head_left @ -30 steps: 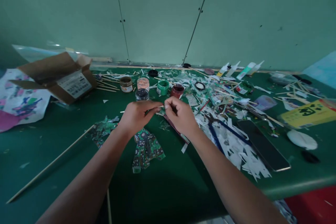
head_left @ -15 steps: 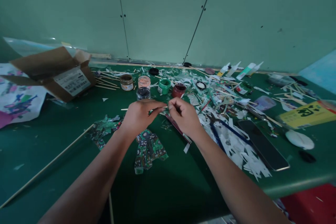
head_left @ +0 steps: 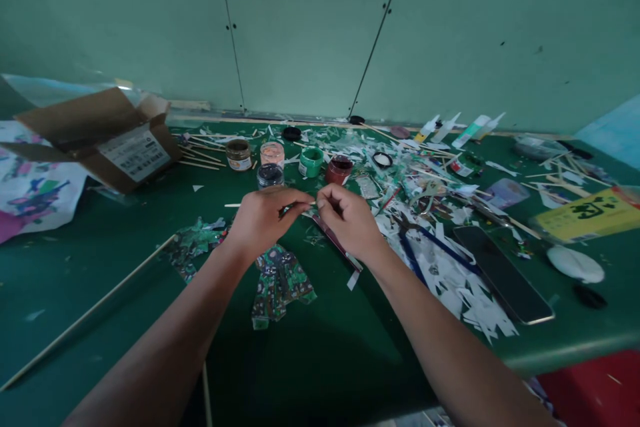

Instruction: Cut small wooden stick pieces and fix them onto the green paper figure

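Note:
My left hand [head_left: 264, 217] and my right hand [head_left: 350, 220] meet over the middle of the green table [head_left: 320, 347]. Both pinch the ends of a thin pale stick [head_left: 309, 204] held level between them, fingers closed. Just below my left wrist lies a stack of green patterned paper cutouts [head_left: 280, 283]. A dark red strip [head_left: 334, 244] lies on the table under my right hand. Several small paint jars [head_left: 311, 163] stand just beyond my hands.
An open cardboard box [head_left: 107, 137] sits at the far left beside printed paper [head_left: 30, 193]. A long wooden dowel [head_left: 95, 307] lies near left. White paper scraps [head_left: 465, 280], a black phone [head_left: 503, 273], blue-handled scissors [head_left: 415, 250], glue tubes [head_left: 470, 130] and a yellow packet [head_left: 590, 213] crowd the right.
My hands have stayed pinched on the stick with hardly any shift; the view has drifted slightly.

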Available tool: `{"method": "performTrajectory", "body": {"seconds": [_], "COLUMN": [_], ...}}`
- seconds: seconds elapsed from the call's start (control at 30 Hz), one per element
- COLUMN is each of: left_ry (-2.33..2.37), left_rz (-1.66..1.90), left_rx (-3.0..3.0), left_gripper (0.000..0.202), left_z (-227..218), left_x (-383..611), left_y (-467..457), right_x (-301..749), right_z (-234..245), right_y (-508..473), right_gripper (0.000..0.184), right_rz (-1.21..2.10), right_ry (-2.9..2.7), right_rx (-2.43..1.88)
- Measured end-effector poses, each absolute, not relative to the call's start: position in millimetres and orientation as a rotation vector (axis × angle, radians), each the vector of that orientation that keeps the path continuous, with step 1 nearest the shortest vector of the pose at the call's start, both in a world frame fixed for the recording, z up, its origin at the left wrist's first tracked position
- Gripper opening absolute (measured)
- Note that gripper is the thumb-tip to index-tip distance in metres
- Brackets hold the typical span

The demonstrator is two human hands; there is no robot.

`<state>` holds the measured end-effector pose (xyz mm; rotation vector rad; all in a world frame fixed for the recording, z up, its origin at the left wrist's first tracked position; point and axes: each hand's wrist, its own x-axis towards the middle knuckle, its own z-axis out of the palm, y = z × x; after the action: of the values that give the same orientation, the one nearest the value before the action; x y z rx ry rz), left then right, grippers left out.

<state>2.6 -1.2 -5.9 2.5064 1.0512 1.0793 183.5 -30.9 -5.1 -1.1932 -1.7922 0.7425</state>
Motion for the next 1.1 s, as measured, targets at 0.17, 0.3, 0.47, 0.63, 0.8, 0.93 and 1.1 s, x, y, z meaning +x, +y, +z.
{"method": "performTrajectory", "body": {"seconds": [0.17,0.3,0.47,0.63,0.8,0.93,1.1], "left_ry": [1.032,1.024,0.969,0.995,0.988,1.019,1.056], "left_rz": [0.958,0.873,0.981,1.118,1.177,1.041,0.913], "left_rx": [2.529,2.533,2.581,2.611,2.605,2.615,2.585], "left_gripper": [0.02,0.026,0.027,0.02,0.018,0.022,0.027], "left_z": [-0.1,0.7,-2.5,-4.3,-7.7,-3.1,2.1], "left_x": [1.1,0.7,1.3,4.3,2.5,1.7,2.1], "left_y": [-1.5,0.9,0.9,-3.0,-0.9,-0.8,-0.5], "right_x": [184.3,184.1,181.7,180.5,182.4,183.8,183.4], "right_z": [-7.6,-10.5,-9.3,-7.2,-5.0,-4.6,-7.1], "right_y": [-30.1,-29.8,-31.4,-32.2,-31.1,-29.8,-29.5], "right_gripper": [0.013,0.012,0.012,0.016,0.018,0.015,0.012], "right_rz": [0.71,0.625,0.681,0.83,0.869,0.742,0.611], "right_ry": [-1.802,-1.828,-1.797,-1.723,-1.724,-1.797,-1.833], "right_rx": [-1.215,-1.235,-1.223,-1.208,-1.204,-1.219,-1.221]}}
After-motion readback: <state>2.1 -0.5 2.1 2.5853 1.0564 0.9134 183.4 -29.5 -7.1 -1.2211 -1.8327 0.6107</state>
